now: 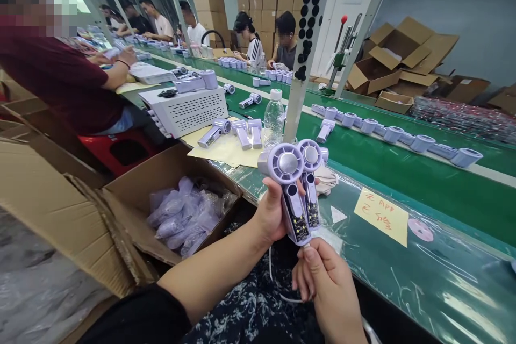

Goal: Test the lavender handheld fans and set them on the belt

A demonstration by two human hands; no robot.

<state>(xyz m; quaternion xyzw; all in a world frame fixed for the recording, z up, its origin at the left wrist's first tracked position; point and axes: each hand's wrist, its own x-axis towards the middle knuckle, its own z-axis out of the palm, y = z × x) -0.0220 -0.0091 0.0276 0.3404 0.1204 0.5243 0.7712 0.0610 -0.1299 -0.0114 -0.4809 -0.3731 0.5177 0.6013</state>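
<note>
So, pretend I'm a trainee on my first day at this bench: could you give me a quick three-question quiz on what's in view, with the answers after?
1. Multiple choice: where is the yellow note with red writing?
A) On a metal post
B) On the green bench
C) Inside an open carton

2. True or false: the left-hand grip is wrapped around a clear bottle.

3. Fill in the blank: the right-hand grip is at the ____ end of the front purple fan.

Key:
1. B
2. False; it holds the front purple fan, whose circuit board shows on the handle.
3. Lower
</note>
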